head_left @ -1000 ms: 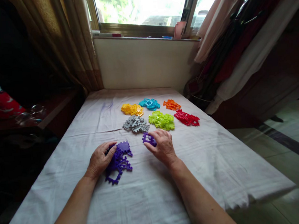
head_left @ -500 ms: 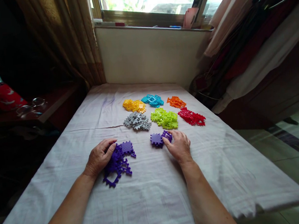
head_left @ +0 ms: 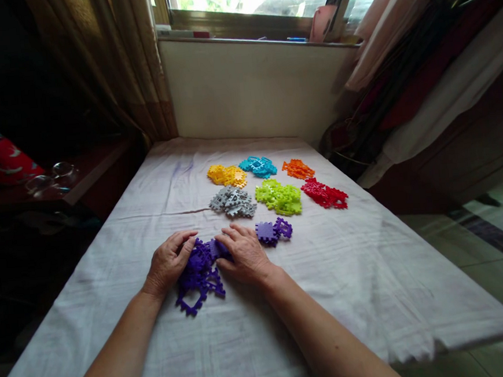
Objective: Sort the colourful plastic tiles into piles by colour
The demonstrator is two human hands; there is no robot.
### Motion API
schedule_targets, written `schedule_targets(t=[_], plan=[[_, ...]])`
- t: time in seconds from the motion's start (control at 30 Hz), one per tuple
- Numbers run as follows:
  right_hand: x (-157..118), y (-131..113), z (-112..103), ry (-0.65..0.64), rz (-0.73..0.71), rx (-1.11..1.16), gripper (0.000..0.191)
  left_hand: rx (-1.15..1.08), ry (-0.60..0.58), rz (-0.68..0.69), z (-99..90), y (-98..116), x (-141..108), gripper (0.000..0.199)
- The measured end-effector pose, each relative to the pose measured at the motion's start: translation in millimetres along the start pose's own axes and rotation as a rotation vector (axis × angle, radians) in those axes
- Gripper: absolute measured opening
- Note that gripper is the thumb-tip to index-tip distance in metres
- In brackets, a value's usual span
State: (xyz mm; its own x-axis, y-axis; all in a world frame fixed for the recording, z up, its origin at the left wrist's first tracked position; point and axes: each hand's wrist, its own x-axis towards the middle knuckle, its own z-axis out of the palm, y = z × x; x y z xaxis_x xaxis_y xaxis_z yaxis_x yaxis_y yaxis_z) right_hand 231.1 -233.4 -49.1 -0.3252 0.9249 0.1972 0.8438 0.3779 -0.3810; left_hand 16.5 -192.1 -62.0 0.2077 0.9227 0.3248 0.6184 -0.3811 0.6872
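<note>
A heap of purple interlocking plastic tiles (head_left: 194,268) lies on the cloth between my hands. My left hand (head_left: 170,263) rests cupped against its left side, thumb on the tiles and fingers apart from it. At the heap's right edge, my right hand (head_left: 244,256) lies with fingers spread, covering part of a square purple tile (head_left: 214,249). Whether its fingertips grip that tile is hidden. A smaller group of purple tiles (head_left: 266,232) sits just beyond my right hand, including a frame-shaped one (head_left: 283,228) on the right.
Farther back are piles of grey (head_left: 232,202), lime green (head_left: 278,197), red (head_left: 324,194), yellow (head_left: 227,176), blue (head_left: 257,166) and orange (head_left: 298,168) tiles. A pale sheet (head_left: 373,295) covers the surface. Glasses (head_left: 53,180) lie on a dark side table at left.
My right hand has moved left, from the smaller purple group to the right edge of the purple heap. My left hand stays beside the heap.
</note>
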Motion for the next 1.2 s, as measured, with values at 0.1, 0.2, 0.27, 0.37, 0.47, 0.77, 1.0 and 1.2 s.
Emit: schedule_targets(t=[0.1, 0.2, 0.27, 0.37, 0.47, 0.77, 1.0, 1.2], plan=[[-2.3, 3.9, 4.7, 0.046, -0.004, 0.035, 0.045, -0.007, -0.004, -0.007, 0.3, -0.1, 0.7, 0.047], [-6.1, 9.9, 5.6, 0.154, 0.008, 0.071, 0.045, -0.010, -0.006, -0.010, 0.8, -1.3, 0.9, 0.046], [-8.5, 15.9, 1.6, 0.244, 0.041, 0.084, 0.045, -0.009, -0.008, -0.012, 0.8, -2.3, 0.6, 0.045], [-15.1, 31.3, -11.3, 0.387, 0.147, 0.065, 0.043, -0.006, -0.015, -0.014, 0.4, -3.2, 0.1, 0.045], [-28.8, 54.2, -25.9, 0.477, 0.293, 0.027, 0.042, -0.002, -0.014, -0.018, 0.0, -3.4, 0.4, 0.045], [-67.3, 99.5, -30.5, 0.436, 0.539, -0.052, 0.042, 0.021, -0.022, -0.019, -0.6, -2.9, 0.9, 0.045], [-65.3, 99.0, -27.3, 0.437, 0.496, -0.063, 0.043, 0.027, -0.051, -0.018, -0.7, -3.8, 0.6, 0.050], [-52.6, 66.9, -24.4, 0.503, 0.241, 0.016, 0.027, 0.059, -0.335, 0.105, -18.1, -3.0, -6.4, 0.078]])
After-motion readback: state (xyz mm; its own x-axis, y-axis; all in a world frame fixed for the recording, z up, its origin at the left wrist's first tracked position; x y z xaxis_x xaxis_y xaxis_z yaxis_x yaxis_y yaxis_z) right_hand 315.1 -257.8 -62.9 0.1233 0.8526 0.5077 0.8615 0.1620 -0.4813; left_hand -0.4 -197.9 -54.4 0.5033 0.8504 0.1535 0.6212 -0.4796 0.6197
